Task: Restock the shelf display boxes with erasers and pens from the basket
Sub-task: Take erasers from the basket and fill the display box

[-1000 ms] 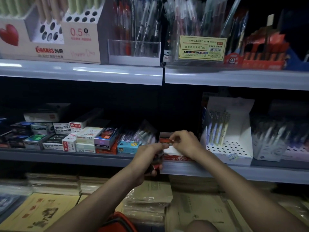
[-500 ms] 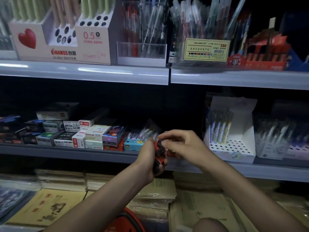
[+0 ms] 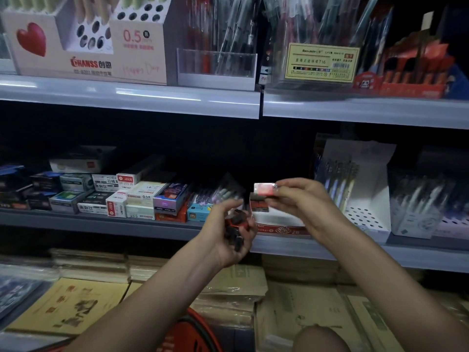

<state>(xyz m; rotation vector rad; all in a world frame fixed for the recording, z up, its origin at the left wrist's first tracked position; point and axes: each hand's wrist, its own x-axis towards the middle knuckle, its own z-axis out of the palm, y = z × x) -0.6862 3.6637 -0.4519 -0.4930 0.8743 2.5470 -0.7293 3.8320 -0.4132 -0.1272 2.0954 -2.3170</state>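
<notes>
**Right hand holds one eraser over the display box, left hand holds a bunch**

Right hand (image 3: 302, 199): thumb and fingertips pinch a single eraser (image 3: 264, 189) by its right end, other fingers curled. The eraser is a small flat block in a glossy wrapper, white at the top and red below, a bit blurred. It sticks out to the left of the fingers, just above the display box (image 3: 279, 223).

Left hand (image 3: 223, 242): palm up, fingers cupped round a handful of erasers (image 3: 236, 222), dark blocks with red wrappers, piled loosely. It sits just left of the box and lower than the right hand.

The display box is red and white and open-topped, on the shelf (image 3: 152, 229) under the right hand. A few dark red blocks show at its back left.

Left of the left hand: a row of small stationery boxes (image 3: 142, 199). Right of the right hand: a white pen box (image 3: 365, 217) with holes. Below both arms: stacked notebooks (image 3: 71, 303) and the rim of a red basket (image 3: 189, 331).
</notes>
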